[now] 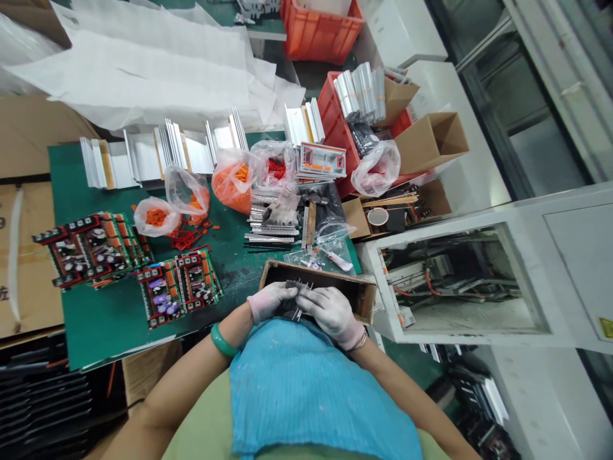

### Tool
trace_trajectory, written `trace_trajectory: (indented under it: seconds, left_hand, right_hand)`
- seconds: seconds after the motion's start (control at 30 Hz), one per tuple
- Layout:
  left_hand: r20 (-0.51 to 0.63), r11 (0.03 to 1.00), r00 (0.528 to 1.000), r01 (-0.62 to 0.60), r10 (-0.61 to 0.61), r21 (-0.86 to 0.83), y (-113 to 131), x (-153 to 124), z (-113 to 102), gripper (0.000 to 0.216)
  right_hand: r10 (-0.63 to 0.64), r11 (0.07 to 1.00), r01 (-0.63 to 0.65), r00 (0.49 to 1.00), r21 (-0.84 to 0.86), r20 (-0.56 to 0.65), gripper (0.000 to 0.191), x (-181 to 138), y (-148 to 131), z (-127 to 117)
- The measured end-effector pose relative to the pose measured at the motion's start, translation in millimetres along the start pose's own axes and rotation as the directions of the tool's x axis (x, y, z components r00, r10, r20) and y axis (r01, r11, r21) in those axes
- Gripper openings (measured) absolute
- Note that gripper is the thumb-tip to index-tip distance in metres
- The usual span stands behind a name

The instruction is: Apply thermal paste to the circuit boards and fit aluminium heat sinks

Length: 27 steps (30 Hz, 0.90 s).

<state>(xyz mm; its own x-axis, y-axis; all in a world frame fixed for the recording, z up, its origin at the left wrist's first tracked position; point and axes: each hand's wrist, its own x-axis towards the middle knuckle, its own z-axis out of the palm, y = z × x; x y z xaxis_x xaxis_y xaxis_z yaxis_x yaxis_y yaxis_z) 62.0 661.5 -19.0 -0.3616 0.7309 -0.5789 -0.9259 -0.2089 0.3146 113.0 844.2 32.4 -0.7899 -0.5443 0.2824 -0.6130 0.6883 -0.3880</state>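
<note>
Both my hands wear pale gloves and meet over a shallow cardboard box (354, 289) at the table's near edge. My left hand (269, 301) and my right hand (330, 311) are closed together on a small dark comb-like part with thin pins (297, 287). More dark parts lie in the box beneath them, mostly hidden by my hands. A green bangle (221, 342) sits on my left wrist. Just left of the box lies a green circuit board with orange and black components (179, 287).
More circuit boards (90, 248) are stacked at the left on the green mat (103, 319). Bags of orange parts (234, 179), white metal profiles (167, 150) and metal strips (268, 223) lie behind. Red crates (320, 32) and cardboard boxes (431, 140) stand at the right, beside a white open cabinet (479, 281).
</note>
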Motion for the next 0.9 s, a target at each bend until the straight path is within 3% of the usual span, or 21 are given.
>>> trace_trajectory:
  seconds: [0.2, 0.37, 0.43, 0.5, 0.57, 0.67, 0.73, 0.8, 0.9]
  left_hand:
    - [0.028, 0.999, 0.999, -0.024, 0.023, 0.027, -1, -1, 3, 0.059]
    - [0.017, 0.999, 0.999, -0.052, 0.052, -0.001, -7, -1, 4, 0.058]
    - [0.008, 0.998, 0.998, -0.058, 0.058, -0.008, -7, -2, 4, 0.059]
    - [-0.005, 0.999, 0.999, -0.050, 0.050, -0.012, -7, -3, 4, 0.058]
    - [-0.032, 0.999, 0.999, -0.042, 0.041, -0.020, -6, -5, 2, 0.058]
    - [-0.086, 0.998, 0.995, -0.047, 0.044, -0.033, -7, -6, 1, 0.058]
    - [-0.107, 0.998, 0.993, -0.054, 0.051, -0.026, -8, -5, 2, 0.058]
    - [-0.119, 0.998, 0.991, -0.066, 0.065, -0.002, -10, -4, 4, 0.057]
    - [-0.134, 0.995, 0.986, -0.093, 0.098, 0.046, -13, -2, 8, 0.053]
  right_hand:
    - [-0.049, 0.993, 0.048, 0.999, -0.108, -0.008, 0.031, -1, 6, -7]
    - [-0.039, 0.989, 0.046, 0.998, -0.139, 0.053, 0.031, -4, 10, -4]
    - [0.007, 0.995, 0.000, 0.998, -0.103, 0.069, 0.031, -5, 9, -3]
    - [0.147, 0.989, -0.148, 0.989, 0.005, 0.023, 0.028, -4, 5, -3]
    - [0.414, 0.895, -0.400, 0.910, 0.199, -0.029, 0.023, -2, -1, -2]
    - [0.767, 0.520, -0.718, 0.631, 0.463, 0.116, 0.018, 4, -8, -1]
    - [0.827, 0.302, -0.801, 0.489, 0.516, 0.275, 0.021, 9, -9, 0]
    - [0.821, 0.211, -0.826, 0.440, 0.524, 0.364, 0.025, 14, -7, 0]
    - [0.794, 0.228, -0.826, 0.464, 0.516, 0.392, 0.025, 23, -2, -2]
